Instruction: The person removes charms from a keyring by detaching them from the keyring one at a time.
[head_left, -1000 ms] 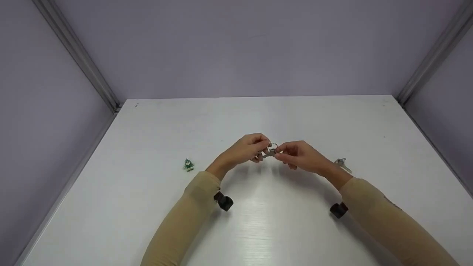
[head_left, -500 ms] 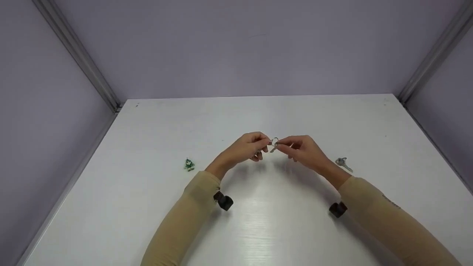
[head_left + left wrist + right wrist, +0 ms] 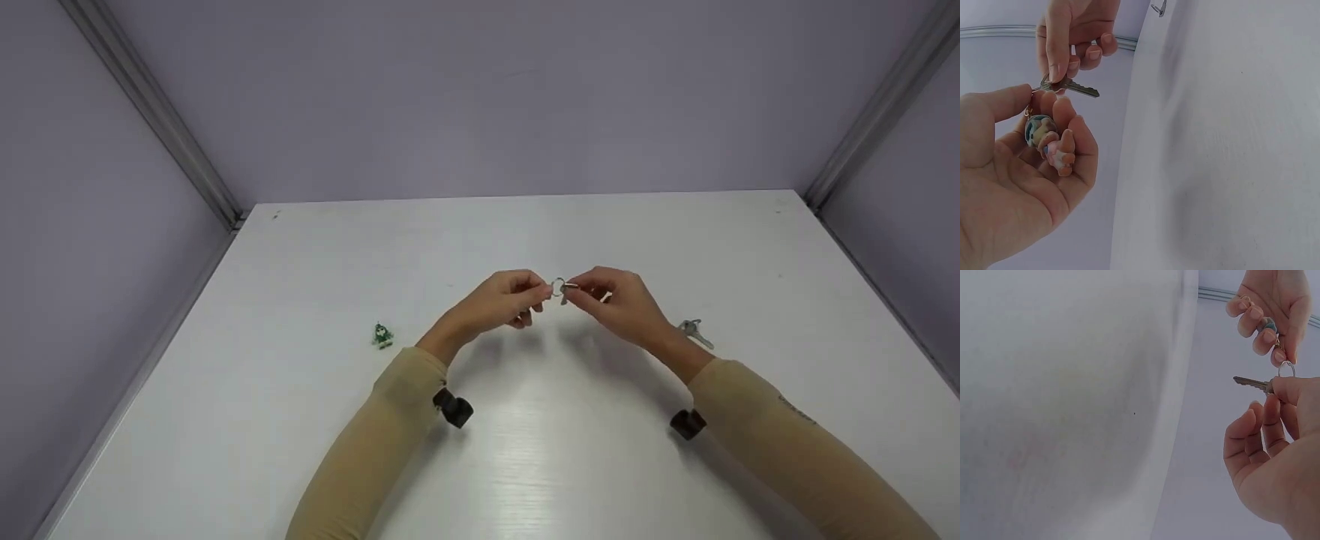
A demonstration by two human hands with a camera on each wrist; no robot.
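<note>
Above the middle of the white table (image 3: 525,450) my two hands meet. My left hand (image 3: 514,296) pinches a small metal key ring (image 3: 559,286) and curls its lower fingers round a small colourful charm (image 3: 1044,132) that hangs from it. My right hand (image 3: 604,296) pinches the head of a silver key (image 3: 1075,87) at the ring between thumb and forefinger. The key's blade (image 3: 1249,381) sticks out sideways. In the right wrist view the ring (image 3: 1286,369) stands just above my right thumb, with the left hand (image 3: 1269,309) above it.
A small green charm (image 3: 382,335) lies on the table to the left of my left arm. A second silver key (image 3: 694,330) lies to the right, by my right wrist. Lilac walls close the table at the back and both sides.
Both hands have risen slightly and moved a little further from me. The key has swung from hanging below the fingers to level at the ring between them.
</note>
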